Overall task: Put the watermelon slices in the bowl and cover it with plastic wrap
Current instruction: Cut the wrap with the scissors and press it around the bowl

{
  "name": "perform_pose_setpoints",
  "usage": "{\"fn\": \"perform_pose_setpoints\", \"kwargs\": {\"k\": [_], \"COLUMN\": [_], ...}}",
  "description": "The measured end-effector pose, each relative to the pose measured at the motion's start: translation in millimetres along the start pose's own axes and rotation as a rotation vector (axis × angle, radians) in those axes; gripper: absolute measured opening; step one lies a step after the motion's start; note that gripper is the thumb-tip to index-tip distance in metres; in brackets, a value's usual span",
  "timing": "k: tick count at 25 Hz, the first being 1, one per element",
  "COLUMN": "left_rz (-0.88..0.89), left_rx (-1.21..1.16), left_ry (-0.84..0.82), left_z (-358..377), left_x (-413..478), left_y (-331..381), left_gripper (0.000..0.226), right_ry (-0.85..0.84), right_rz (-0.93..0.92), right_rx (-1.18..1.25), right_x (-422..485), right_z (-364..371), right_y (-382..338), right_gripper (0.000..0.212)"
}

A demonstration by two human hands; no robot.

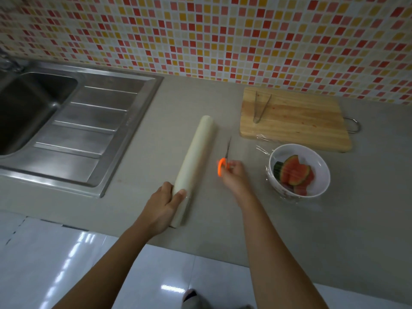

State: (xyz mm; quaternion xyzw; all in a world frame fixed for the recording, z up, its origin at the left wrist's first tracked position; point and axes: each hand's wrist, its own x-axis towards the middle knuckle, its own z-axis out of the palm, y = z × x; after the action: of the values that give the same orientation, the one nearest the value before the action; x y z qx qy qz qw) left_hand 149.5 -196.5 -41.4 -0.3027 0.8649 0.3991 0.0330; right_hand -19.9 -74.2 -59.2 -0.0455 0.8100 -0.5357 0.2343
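The plastic wrap roll (195,166) was gripped near its end by the left hand (163,208), fingers curled round it. Orange-handled scissors (224,161) were held in the right hand's (234,175) curled fingers. The watermelon slices (295,175) lay in the film-covered bowl (321,166) beside the cutting board (296,121).

Dim, flat indoor light, low contrast. Specular streaks on glossy floor tiles (73,248), lower left and bottom centre. Motion blur on right hand (234,175) and orange scissors (224,162); left hand (162,206) on the wrap roll (196,166) is sharp. Shadow fills the sink basin (26,108) at left. Small glints on plastic wrap (263,148) round the bowl (317,159). Fisheye bends wall tiles (200,30) at frame edges.
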Motion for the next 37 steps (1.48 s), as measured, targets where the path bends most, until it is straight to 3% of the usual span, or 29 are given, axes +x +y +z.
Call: {"fn": "perform_pose_setpoints", "kwargs": {"k": [4, 7, 17, 22, 25, 28, 31, 34, 37], "left_rz": [-0.068, -0.041, -0.027, -0.064, 0.024, 0.307, 0.358, 0.176, -0.148], "left_rx": [0.087, 0.170, 0.205, 0.264, 0.446, 0.228, 0.036, -0.179, -0.426], "left_ry": [0.094, 0.145, 0.086, -0.010, 0.216, 0.283, 0.234, 0.211, 0.058], "left_z": [2.9, 7.0, 9.1, 5.7, -1.5, 6.0, 30.9, 61.4, 93.6], "left_x": [19.4, 21.8, 22.6, 22.4, 20.2, 23.1, 36.7, 56.7, 77.4], "left_y": [7.2, 7.2, 4.9, 7.3, 27.2, 64.1, 103.4, 130.9, 154.3], "left_gripper": [0.037, 0.035, 0.051, 0.079, 0.079, 0.057, 0.040, 0.039, 0.057], "right_ry": [0.095, 0.199, 0.159, 0.192, 0.279, 0.400, 0.616, 0.742, 0.568], "right_rz": [-0.135, -0.063, -0.033, -0.076, -0.190, -0.339, -0.442, -0.326, -0.048], "right_rx": [-0.510, -0.712, -0.829, -0.714, -0.607, -0.433, -0.302, -0.227, -0.233], "right_x": [-33.0, -46.7, -53.0, -66.5, -68.4, -66.0, -51.7, -22.6, 23.4], "right_z": [23.3, 28.4, 36.2, 32.0, 12.6, -20.2, -68.9, -139.0, -211.1], "right_y": [5.9, 1.1, -5.9, -13.7, -24.8, -41.9, -50.8, -30.9, 8.8], "right_gripper": [0.025, 0.025, 0.027, 0.034, 0.031, 0.025, 0.018, 0.025, 0.040]}}
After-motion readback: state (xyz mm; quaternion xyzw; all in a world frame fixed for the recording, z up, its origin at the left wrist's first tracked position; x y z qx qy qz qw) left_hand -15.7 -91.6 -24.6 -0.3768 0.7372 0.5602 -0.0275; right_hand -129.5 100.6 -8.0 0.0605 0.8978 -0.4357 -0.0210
